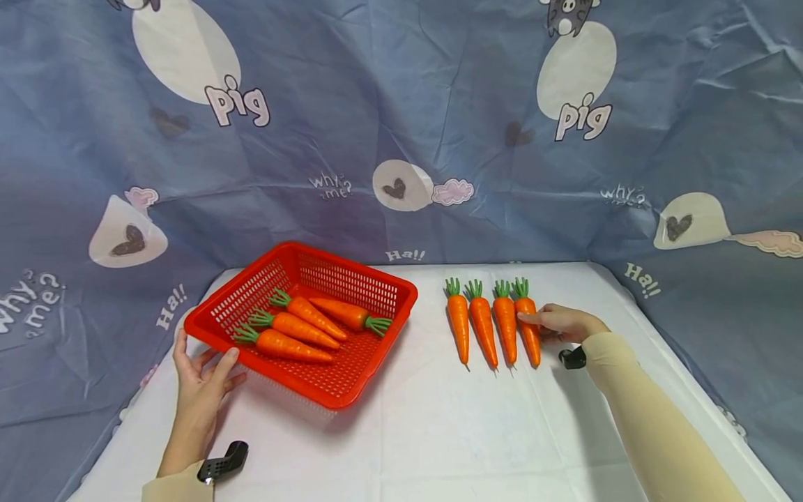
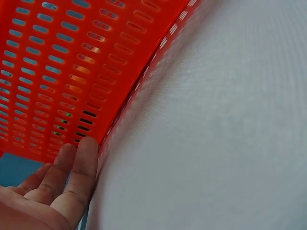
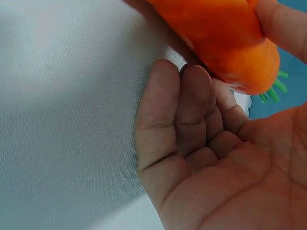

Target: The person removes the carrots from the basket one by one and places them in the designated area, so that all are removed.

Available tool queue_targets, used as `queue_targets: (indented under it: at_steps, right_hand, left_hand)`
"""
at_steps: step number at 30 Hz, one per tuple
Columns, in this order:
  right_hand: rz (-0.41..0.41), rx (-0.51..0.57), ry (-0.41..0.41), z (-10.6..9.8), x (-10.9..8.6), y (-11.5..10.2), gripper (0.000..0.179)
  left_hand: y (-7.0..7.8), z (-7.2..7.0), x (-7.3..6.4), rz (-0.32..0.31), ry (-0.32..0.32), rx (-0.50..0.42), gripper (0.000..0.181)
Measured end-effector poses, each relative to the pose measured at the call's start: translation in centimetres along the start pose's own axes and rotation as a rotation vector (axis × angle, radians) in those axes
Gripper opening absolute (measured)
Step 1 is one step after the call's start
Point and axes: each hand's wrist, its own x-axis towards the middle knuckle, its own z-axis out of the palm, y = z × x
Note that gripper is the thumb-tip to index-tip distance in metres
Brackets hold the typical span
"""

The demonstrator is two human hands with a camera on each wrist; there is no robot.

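Observation:
My left hand (image 1: 203,383) is at the near left corner of a red plastic basket (image 1: 370,380). Its extended fingers (image 2: 86,158) touch the slotted outer wall, and the thumb lies by the rim. Several orange carrots with green tops are inside, one carrot (image 1: 351,315) turned opposite to the others. My right hand (image 1: 564,322) holds the rightmost carrot (image 1: 530,335) of a row on the white cloth. In the right wrist view, the thumb presses this carrot's thick end while the other fingers curl beside and below it.
Left of the held carrot lie a near carrot (image 1: 505,328), a middle carrot (image 1: 482,331) and a far-left carrot (image 1: 459,328), tops toward the back. A white cloth (image 1: 426,432) covers the table. Blue patterned fabric (image 1: 401,104) hangs behind and at both sides.

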Motion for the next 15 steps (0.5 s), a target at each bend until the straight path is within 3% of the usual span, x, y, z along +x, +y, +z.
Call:
queue_targets:
  at_steps: [15]
  right_hand:
    - [-0.008, -0.024, 0.003, -0.16, 0.18, 0.26, 0.064]
  left_hand:
    - [0.06, 0.11, -0.15, -0.008, -0.005, 0.015, 0.102]
